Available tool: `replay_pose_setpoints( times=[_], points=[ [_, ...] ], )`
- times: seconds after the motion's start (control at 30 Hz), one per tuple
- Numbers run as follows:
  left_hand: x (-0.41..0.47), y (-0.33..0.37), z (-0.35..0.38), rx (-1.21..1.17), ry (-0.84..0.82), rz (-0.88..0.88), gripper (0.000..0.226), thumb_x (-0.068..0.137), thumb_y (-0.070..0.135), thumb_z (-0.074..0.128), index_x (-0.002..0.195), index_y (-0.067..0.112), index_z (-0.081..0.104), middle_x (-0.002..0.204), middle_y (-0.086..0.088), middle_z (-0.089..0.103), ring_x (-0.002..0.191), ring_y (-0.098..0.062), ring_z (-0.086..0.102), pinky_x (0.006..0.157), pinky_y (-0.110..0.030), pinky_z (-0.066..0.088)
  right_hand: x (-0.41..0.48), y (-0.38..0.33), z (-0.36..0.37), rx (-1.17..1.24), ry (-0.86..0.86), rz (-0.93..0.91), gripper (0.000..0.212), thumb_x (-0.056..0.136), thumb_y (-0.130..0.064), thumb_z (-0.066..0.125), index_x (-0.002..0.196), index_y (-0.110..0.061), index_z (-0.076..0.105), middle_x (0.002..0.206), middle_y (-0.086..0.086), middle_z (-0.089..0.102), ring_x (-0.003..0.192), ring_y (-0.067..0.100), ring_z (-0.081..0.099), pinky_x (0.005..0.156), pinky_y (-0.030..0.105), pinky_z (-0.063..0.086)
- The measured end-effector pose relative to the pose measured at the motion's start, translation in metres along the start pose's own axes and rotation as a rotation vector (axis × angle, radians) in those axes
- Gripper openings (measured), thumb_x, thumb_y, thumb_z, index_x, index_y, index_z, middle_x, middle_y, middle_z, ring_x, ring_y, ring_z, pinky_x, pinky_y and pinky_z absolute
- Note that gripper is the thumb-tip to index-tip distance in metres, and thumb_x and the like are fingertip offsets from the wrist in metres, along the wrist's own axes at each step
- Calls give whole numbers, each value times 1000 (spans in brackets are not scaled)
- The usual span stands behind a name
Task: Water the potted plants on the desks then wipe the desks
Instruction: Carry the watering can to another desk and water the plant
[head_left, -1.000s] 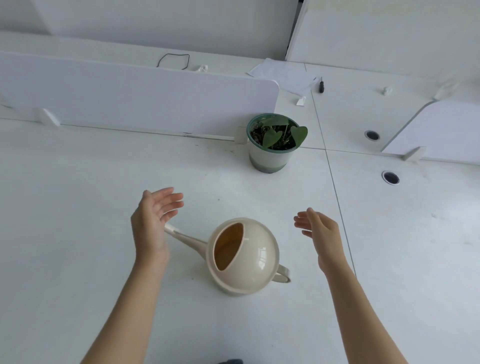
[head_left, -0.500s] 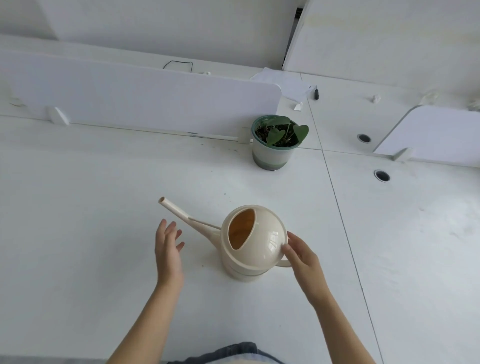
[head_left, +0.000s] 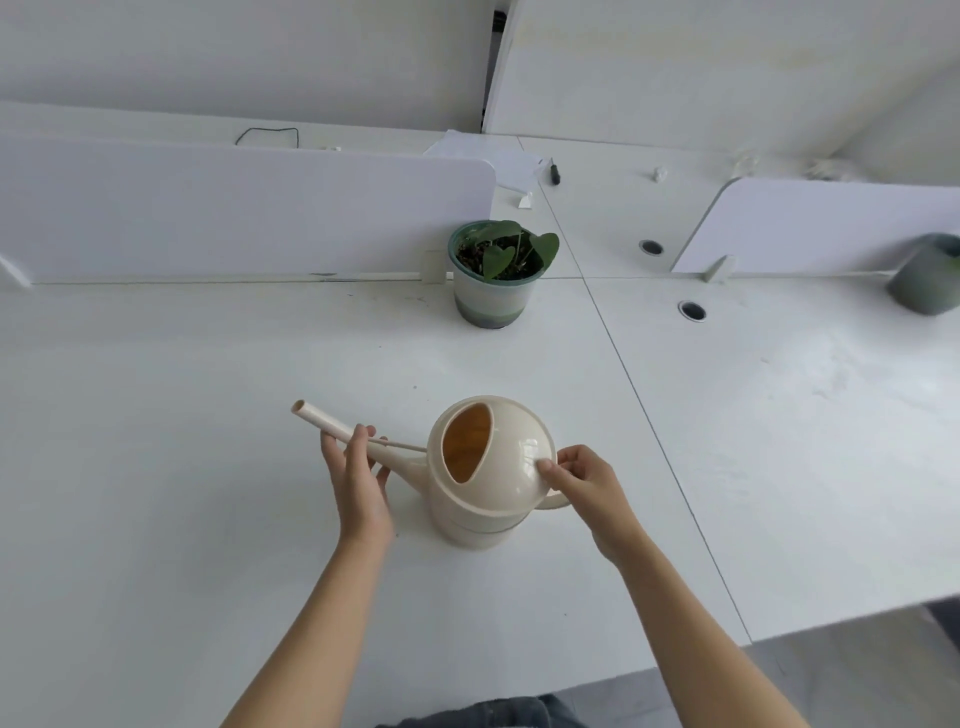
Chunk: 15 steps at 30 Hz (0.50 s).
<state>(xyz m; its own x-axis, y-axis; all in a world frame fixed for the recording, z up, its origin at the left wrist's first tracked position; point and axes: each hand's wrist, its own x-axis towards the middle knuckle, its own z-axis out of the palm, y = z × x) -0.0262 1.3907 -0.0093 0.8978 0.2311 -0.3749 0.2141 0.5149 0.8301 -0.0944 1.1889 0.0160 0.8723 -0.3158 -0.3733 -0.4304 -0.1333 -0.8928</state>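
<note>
Two hands are on the cream watering can (head_left: 519, 457), which sits upright on the white desk (head_left: 182, 467) directly before us. We note our left hand (head_left: 358, 483) gripping the spout (head_left: 324, 418), thumb over the top and fingers curled beneath. Our right hand (head_left: 587, 488) holds the handle (head_left: 553, 502), fingers wrapped round it, thumb pressed on the dome. We record one potted plant (head_left: 496, 275) farther back beside the divider panel (head_left: 234, 208), well apart from the can, and a second pot (head_left: 927, 275) at the right edge.

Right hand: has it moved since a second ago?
Yes. The right hand has gone left, away from the desk seam it hovered beside, and now holds the watering can at its handle.
</note>
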Motion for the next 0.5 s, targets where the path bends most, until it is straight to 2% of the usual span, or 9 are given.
replay_pose_setpoints(
  times=[0.17, 0.3, 0.5],
  points=[
    [0, 10, 5, -28, -71, -3, 45, 97, 25, 34, 141, 17, 27, 94, 1, 51, 90, -16, 52, 88, -37, 41, -12, -11, -1, 91, 69, -31, 33, 66, -39, 71, 78, -14, 53, 75, 8, 45, 75, 18, 42, 63, 25, 32],
    [-11, 21, 6, -65, -125, 16, 44, 98, 25, 32, 141, 16, 27, 94, 0, 52, 87, -16, 53, 88, -37, 42, -29, -21, -8, 141, 96, -85, 32, 65, -35, 71, 79, -13, 52, 76, 9, 46, 76, 18, 42, 63, 24, 33],
    [-45, 39, -3, -109, -99, 78, 39, 98, 27, 30, 137, 21, 33, 94, -1, 54, 87, -16, 54, 85, -35, 43, -55, -29, -14, 127, 60, -140, 54, 46, -54, 69, 79, -15, 53, 79, 10, 46, 76, 18, 45, 64, 24, 34]
  ],
)
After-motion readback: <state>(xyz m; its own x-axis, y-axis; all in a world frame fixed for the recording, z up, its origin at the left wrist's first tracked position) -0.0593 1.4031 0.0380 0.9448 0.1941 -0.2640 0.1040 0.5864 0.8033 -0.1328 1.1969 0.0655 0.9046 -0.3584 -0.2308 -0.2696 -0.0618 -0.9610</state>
